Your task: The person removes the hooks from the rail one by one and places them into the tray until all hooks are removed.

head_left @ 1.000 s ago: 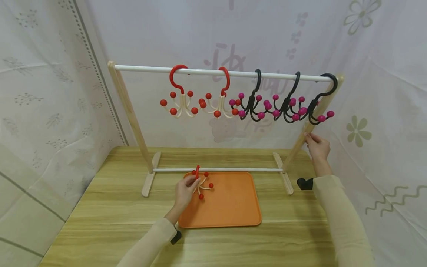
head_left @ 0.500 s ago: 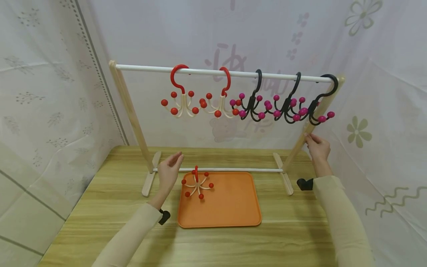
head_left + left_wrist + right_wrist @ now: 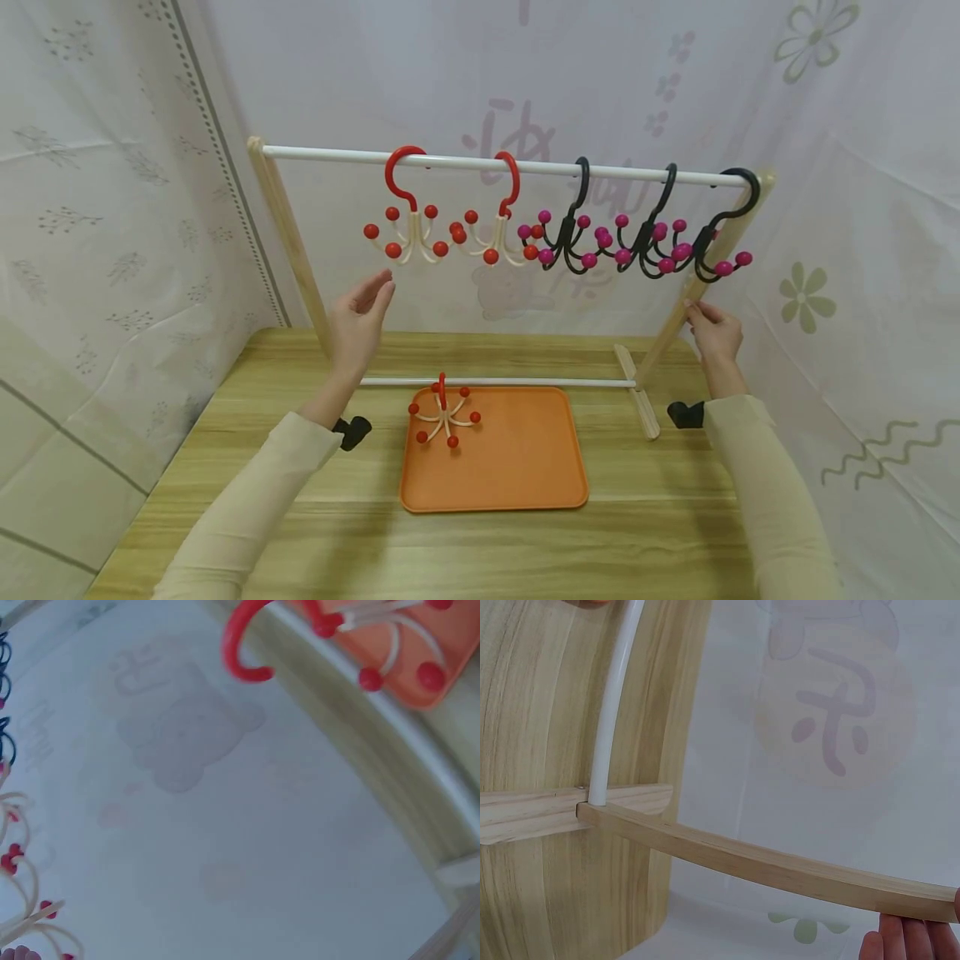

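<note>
My right hand (image 3: 716,335) pinches the post (image 3: 772,872), best held steady lest hangers (image 3: 415,225) swing, while my left hand (image 3: 356,327) hovers, relaxed and empty.

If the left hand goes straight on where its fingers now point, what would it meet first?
Likely the leftmost hanging red-and-cream hanger, whose red balls appear just beyond the left hand in the head view; depth is unclear, so it may miss.
</note>
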Available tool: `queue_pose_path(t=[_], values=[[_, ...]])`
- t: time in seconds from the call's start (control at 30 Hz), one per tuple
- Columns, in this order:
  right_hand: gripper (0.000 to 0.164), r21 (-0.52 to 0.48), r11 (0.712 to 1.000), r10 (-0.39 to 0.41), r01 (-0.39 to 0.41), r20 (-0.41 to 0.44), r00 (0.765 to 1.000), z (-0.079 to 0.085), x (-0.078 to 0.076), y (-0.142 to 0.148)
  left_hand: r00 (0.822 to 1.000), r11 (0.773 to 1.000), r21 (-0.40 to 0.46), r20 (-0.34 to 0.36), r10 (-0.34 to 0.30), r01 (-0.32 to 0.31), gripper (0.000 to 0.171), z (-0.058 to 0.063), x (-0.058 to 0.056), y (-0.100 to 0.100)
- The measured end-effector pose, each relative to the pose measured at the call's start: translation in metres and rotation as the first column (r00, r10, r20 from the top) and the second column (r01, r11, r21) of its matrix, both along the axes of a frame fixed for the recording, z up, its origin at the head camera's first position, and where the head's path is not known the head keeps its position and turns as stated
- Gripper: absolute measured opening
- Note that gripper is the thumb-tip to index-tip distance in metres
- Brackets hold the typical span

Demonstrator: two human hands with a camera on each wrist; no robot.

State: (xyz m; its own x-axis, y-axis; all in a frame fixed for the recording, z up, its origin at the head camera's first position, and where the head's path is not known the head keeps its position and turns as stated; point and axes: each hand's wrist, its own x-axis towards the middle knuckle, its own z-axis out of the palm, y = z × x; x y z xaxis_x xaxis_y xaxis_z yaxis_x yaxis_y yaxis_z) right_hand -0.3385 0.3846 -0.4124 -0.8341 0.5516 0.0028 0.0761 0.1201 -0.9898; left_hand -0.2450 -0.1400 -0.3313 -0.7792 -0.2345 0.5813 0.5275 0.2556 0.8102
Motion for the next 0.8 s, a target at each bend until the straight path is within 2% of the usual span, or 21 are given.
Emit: queue_pose_path(t=[0.07,0.13,0.17,0.3,0.4,0.53,0.63,0.8], values=[[0.037,-0.044,0.998,0.03,-0.033,-0.068,0.997,-0.02,-0.016,0.02,1.0,1.0,0.003,-0.023,0.018,-0.018,0.029,0.008,-0.005,-0.002],[0.036,-0.054,0.998,0.027,-0.031,-0.073,0.997,-0.022,-0.018,0.022,0.998,0.999,-0.001,-0.042,0.043,-0.043,0.029,0.019,-0.009,-0.003],[0.037,-0.054,0.998,0.022,-0.026,-0.067,0.998,-0.018,-0.015,0.018,0.998,0.999,0.006,-0.051,0.048,-0.048,0.029,0.024,-0.01,-0.003],[0.051,0.018,1.0,-0.013,0.012,0.048,0.999,0.028,0.024,-0.026,0.995,0.999,0.001,-0.083,0.051,-0.051,0.029,0.045,-0.015,-0.005],[0.052,-0.003,1.0,0.006,-0.005,0.039,0.999,0.044,0.042,-0.043,0.996,0.998,-0.026,-0.074,0.049,-0.052,0.031,0.057,-0.019,-0.009],[0.052,0.002,1.0,-0.001,0.001,0.046,0.999,0.051,0.047,-0.048,0.998,0.997,-0.054,0.0,0.058,-0.058,0.035,0.071,-0.027,-0.011],[0.054,0.025,0.999,-0.021,0.02,0.062,0.998,0.05,0.046,-0.048,0.997,0.998,-0.039,0.054,0.047,-0.045,0.036,0.078,-0.033,-0.01],[0.056,0.036,0.999,-0.026,0.024,0.076,0.997,0.05,0.047,-0.049,0.998,1.0,0.005,0.066,0.024,-0.025,0.035,0.086,-0.042,-0.002]])
